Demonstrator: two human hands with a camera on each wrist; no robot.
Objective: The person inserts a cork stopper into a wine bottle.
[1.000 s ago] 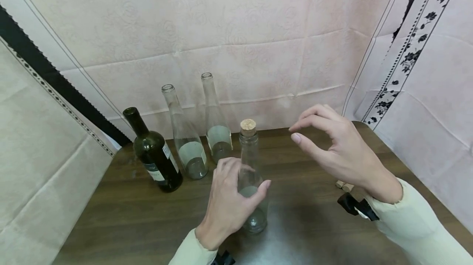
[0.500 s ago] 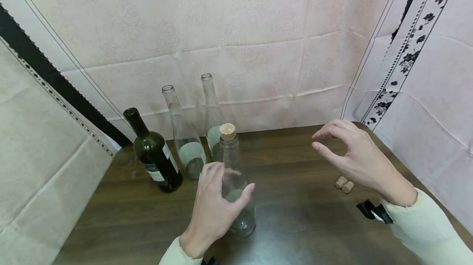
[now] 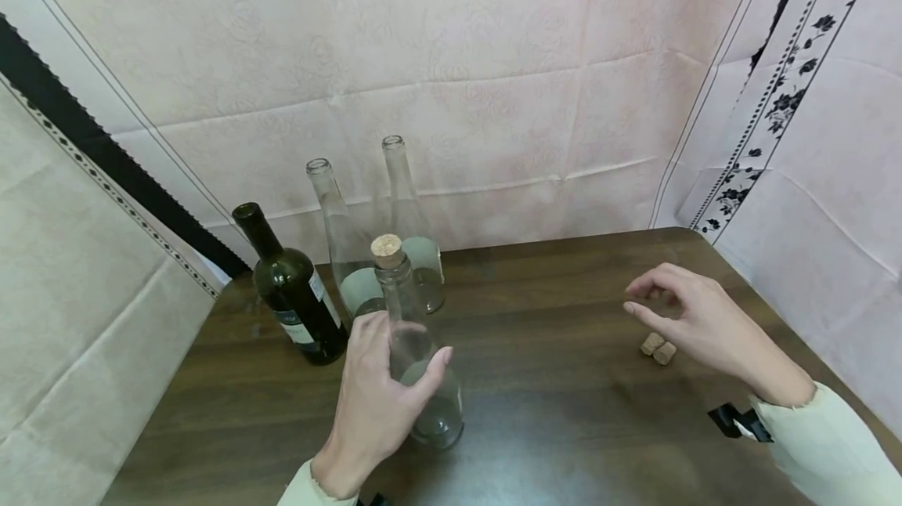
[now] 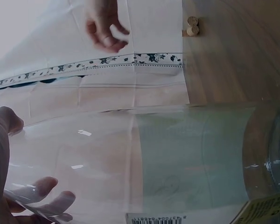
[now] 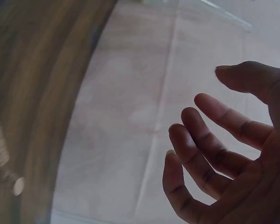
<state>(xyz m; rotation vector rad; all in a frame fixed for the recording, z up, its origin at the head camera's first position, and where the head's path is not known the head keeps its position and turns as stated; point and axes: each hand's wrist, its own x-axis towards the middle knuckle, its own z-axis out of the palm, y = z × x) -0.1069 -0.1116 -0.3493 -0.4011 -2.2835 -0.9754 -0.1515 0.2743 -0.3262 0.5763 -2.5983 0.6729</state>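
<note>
In the left hand (image 3: 377, 396), a corked clear bottle (image 3: 414, 345) is grasped around the body, with the fingers (image 4: 43, 188) seen through the glass and the thumb on the near side. Whether the base is touching the table (image 3: 557, 412) cannot be told. For a steady hold, smooth glass probably calls for firm, even pressure and an upright bottle, with the base set down flat before the fingers are loosened. The cork stopper (image 3: 387, 249), seated in the mouth above the grip, is best left unknocked.

Just beyond the grip, a clear bottle (image 3: 344, 240) is partly hidden by the held one; a gap there cannot be judged, so knocking of glass should be guarded against. To the grip's left, a dark wine bottle (image 3: 292, 294) is found, and farther behind, another clear bottle (image 3: 414, 247). Well to the right, the right hand (image 3: 694, 326) is held loosely curved around nothing, near two loose corks (image 3: 658, 348). Farthest off, the table is backed by a pale cloth (image 3: 493, 99).
</note>
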